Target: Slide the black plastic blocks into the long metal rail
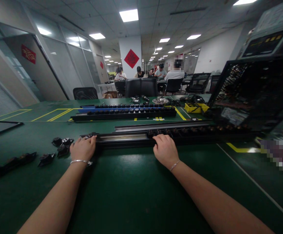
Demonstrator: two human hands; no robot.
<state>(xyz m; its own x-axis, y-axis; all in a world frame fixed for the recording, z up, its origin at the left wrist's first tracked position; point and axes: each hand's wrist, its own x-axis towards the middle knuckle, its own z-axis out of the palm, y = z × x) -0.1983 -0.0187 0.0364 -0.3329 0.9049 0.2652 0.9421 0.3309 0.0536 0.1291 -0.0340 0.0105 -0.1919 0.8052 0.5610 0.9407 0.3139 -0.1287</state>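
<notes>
A long black rail [122, 144] with a bare metallic channel lies across the green table in front of me. My left hand [83, 150] is closed over its left end, where a dark piece [90, 134] shows just beyond the fingers. Further right, my right hand [166, 150] grips the rail's near edge with bent fingers, beside a row of small black modules [180, 131] seated in the channel. The undersides of both hands' fingers are hidden. Loose black modules [62, 149] lie left of my left hand, and a joined strip of them [12, 164] is at far left.
Behind are another filled black rail [124, 115], a blue rail [87, 109], a metal dish [160, 101] and a yellow tray [196, 108]. An open black equipment case [253, 94] stands at right. A dark flat panel [2, 127] lies at left. People sit in the background.
</notes>
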